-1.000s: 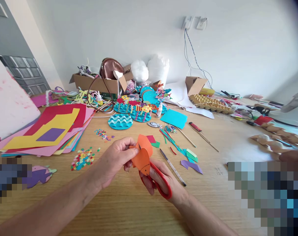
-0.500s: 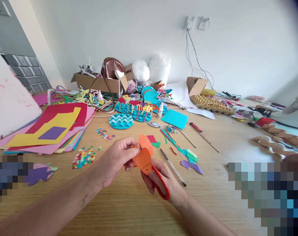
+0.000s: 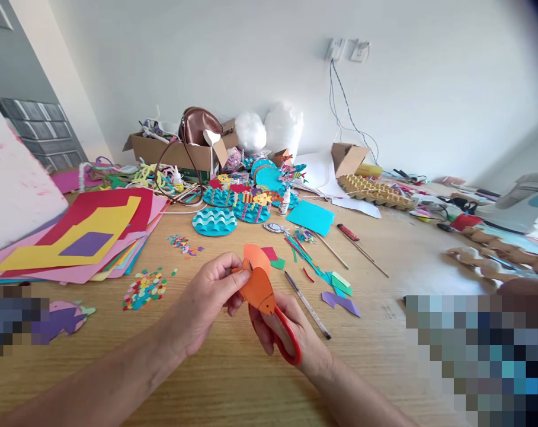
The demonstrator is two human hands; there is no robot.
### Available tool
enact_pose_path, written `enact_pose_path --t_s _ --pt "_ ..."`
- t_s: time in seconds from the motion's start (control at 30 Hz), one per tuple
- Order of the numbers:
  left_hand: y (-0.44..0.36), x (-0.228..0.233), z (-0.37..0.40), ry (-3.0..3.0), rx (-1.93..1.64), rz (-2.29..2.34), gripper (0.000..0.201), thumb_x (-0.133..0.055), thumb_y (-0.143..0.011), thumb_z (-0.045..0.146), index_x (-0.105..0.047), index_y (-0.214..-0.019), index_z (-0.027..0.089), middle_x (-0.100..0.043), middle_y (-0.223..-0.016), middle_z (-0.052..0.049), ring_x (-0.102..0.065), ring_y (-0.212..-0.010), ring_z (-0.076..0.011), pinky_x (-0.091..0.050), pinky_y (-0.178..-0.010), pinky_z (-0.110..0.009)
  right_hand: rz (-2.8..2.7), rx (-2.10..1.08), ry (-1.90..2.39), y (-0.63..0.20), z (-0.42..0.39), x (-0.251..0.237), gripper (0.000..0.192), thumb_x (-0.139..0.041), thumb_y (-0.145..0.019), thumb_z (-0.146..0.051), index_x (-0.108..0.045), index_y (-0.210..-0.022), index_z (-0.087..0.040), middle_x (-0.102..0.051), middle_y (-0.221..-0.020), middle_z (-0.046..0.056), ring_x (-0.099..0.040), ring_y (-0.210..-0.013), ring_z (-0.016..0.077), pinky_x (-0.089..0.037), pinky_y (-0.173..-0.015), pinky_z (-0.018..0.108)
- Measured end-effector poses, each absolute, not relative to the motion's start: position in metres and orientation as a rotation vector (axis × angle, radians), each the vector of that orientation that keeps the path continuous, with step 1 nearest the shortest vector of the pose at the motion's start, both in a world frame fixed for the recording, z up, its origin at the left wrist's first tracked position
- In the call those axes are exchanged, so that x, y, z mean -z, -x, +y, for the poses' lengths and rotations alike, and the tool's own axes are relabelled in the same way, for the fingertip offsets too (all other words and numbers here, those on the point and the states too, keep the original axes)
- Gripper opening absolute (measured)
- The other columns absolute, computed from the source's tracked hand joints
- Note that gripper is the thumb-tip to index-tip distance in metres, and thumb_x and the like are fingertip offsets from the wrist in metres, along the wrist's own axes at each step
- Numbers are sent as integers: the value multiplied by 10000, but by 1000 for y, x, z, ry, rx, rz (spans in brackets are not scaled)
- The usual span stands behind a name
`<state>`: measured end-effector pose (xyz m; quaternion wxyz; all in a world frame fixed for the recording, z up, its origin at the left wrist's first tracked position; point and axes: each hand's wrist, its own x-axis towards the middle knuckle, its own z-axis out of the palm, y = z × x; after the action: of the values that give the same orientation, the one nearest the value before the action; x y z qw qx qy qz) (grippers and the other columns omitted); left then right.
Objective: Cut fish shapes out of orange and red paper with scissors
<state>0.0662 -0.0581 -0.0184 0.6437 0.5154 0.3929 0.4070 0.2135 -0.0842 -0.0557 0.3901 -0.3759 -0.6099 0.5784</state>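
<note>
Between thumb and fingers, my left hand (image 3: 220, 281) pinches an orange sheet of paper (image 3: 258, 287) with a fish outline, an eye and a curved gill line drawn in dark ink. Its edge is cut round near the head, and an orange flap stands up behind. My right hand (image 3: 291, 329) is closed round the red handles of a pair of scissors (image 3: 291, 350). The paper hides most of the blades; a dark tip shows by my left thumb. To the right of the hands lies a pen (image 3: 307, 303).
Stacked coloured paper (image 3: 51, 234) lies left, near round confetti (image 3: 145, 289) and a purple paper fish (image 3: 62, 320). Teal wavy discs (image 3: 214, 221) with paper fish, a glue bottle (image 3: 284, 203) and a teal sheet (image 3: 311, 217) stand beyond. A red cutter (image 3: 348, 232) and purple scrap (image 3: 341, 303) lie right.
The view has shifted slightly, so the table things sit a little further left and lower. Both hands keep their hold on the orange paper and the scissors, which have barely moved against each other.
</note>
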Motion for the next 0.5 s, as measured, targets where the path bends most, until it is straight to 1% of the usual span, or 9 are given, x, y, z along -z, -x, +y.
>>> enact_pose_path --t_s 0.27,0.5 --pt "-66 18 -59 -1180 -950 892 162 -536 -769 304 -495 -685 172 -446 -576 56 -359 -496 -64 -310 -460 -185 -1524 -1479 947 -215 -85 57 405 -431 -812 -561 -453 -682 -178 -406 -411 -67 -324 -351 67 -240 -372 187" --pt "-67 18 -58 -1186 -960 892 166 -541 -765 300 -502 -668 170 -446 -571 55 -370 -506 -66 -323 -470 -185 -1510 -1482 938 -215 -85 60 387 -434 -830 -532 -458 -685 -173 -412 -415 -68 -317 -351 63 -239 -371 183"
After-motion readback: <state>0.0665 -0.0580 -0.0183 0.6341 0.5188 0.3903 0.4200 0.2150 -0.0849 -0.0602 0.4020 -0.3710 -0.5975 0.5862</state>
